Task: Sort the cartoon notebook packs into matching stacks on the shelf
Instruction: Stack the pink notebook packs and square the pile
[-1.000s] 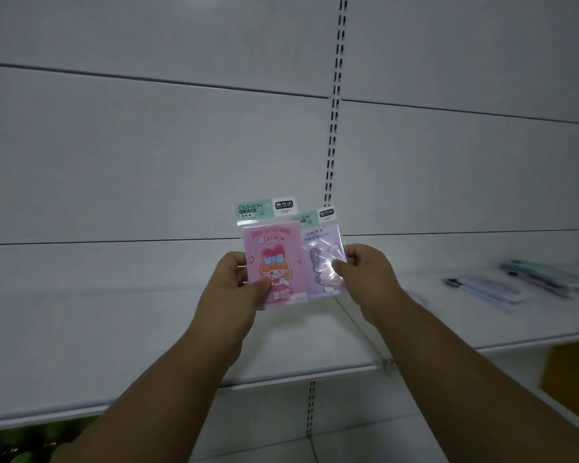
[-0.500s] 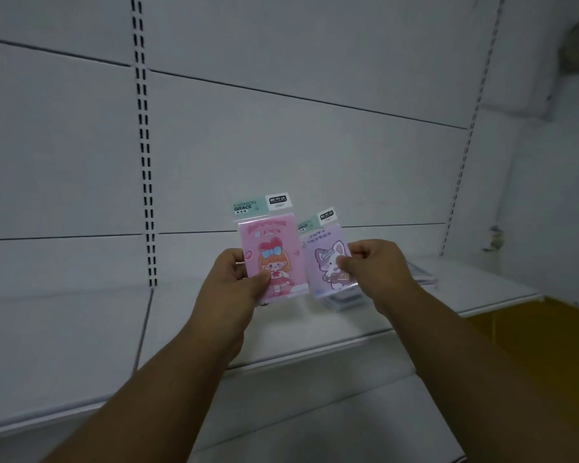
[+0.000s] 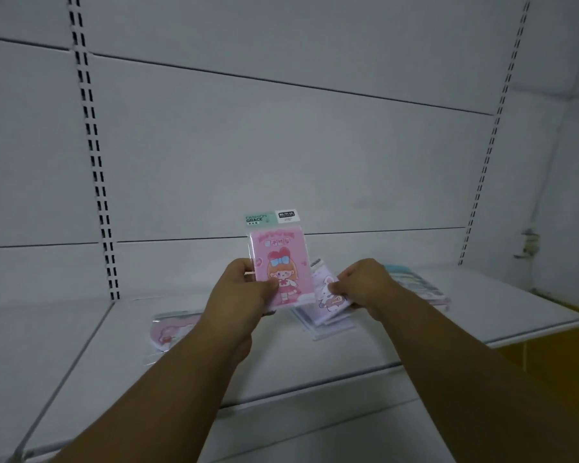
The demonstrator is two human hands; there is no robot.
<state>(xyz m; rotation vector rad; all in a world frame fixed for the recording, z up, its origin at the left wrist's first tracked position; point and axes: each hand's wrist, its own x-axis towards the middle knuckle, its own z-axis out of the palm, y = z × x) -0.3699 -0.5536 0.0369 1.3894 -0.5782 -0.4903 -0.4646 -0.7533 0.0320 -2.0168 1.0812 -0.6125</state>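
Observation:
My left hand (image 3: 239,290) holds a pink notebook pack with a cartoon girl (image 3: 279,262) upright above the white shelf (image 3: 315,372). My right hand (image 3: 368,287) grips a lilac pack with a cartoon bunny (image 3: 328,295), tilted low just over a stack of lilac packs (image 3: 328,324) lying on the shelf. A pink pack (image 3: 168,332) lies flat at the left, partly hidden by my left forearm. A pale blue-and-pink stack (image 3: 418,287) lies at the right behind my right hand.
The white back panel (image 3: 281,155) has slotted uprights (image 3: 94,155) at left and right. The shelf's front edge runs below my forearms, with a yellow surface (image 3: 562,359) beyond its right end. A small fitting (image 3: 528,243) sits on the right wall.
The view has swung right and down. My right hand has lowered the lilac bunny pack towards the lilac stack on the shelf. My left hand keeps the pink girl pack upright.

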